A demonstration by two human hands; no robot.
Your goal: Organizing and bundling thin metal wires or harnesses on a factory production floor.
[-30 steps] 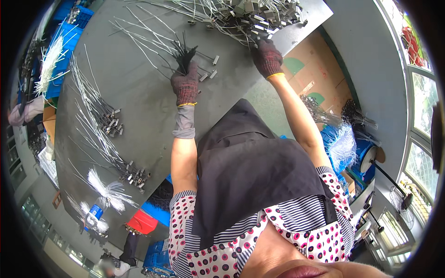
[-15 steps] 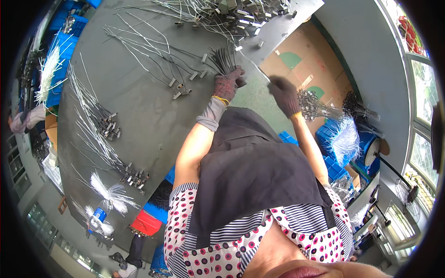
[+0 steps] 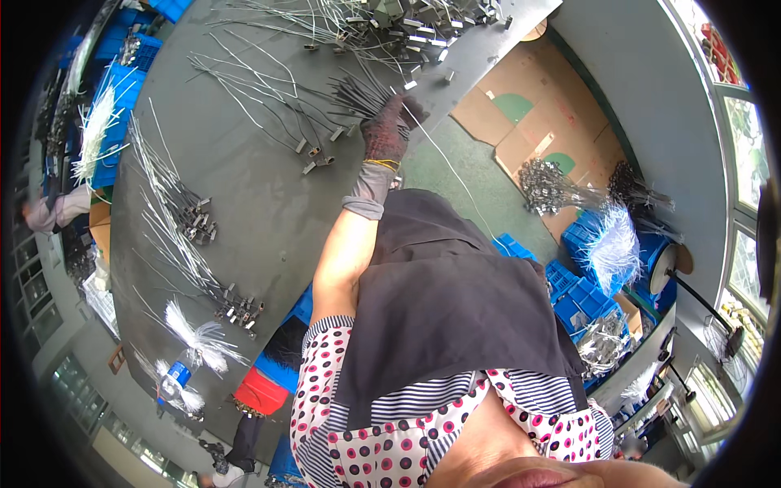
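Note:
My left hand (image 3: 386, 132), in a dark reddish knit glove with a grey cuff, is closed around a bundle of thin black cables (image 3: 358, 96) at the table's right edge. The cables' dark ends fan out to the left of the fist. A long white wire (image 3: 452, 167) runs from beside this hand down to the right, toward the blue crates by my apron. My right hand is out of sight, with its forearm hidden too. Left of my fist, several loose cables with small metal connectors (image 3: 319, 161) lie on the dark grey table (image 3: 268, 211).
A large pile of connector-ended cables (image 3: 415, 24) covers the table's far end. More cable bunches (image 3: 191, 220) lie at the left, near a bottle with a blue label (image 3: 176, 376). On the right stand blue crates (image 3: 582, 301), cardboard (image 3: 553, 98) and hanging cable bunches (image 3: 545, 185).
My right hand has gone down and out of view, and the white wire now stretches toward the lower right. My left hand still grips the bundle, whose ends now point more to the left.

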